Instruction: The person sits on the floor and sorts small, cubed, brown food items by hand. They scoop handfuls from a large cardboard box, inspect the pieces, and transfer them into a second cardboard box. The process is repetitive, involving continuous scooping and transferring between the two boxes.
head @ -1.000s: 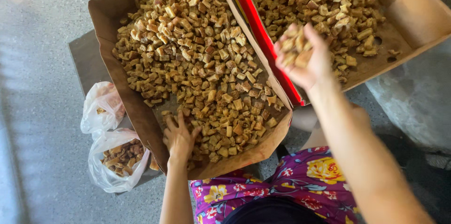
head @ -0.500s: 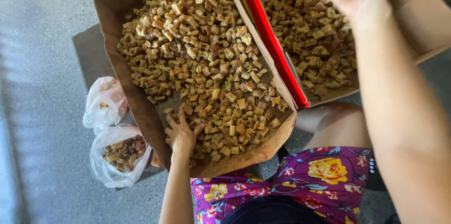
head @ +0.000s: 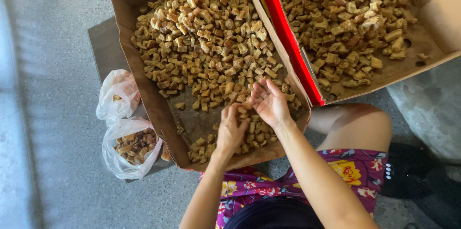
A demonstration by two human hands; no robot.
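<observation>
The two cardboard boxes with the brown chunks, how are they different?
The left box is plain brown, while the right box has a bright red edge. Both hands, left hand and right hand, are in the left box; none touch the right box. The left box shows a bare patch near the hands; the right box is bare at its right side. Both hold brown chunks.
</observation>
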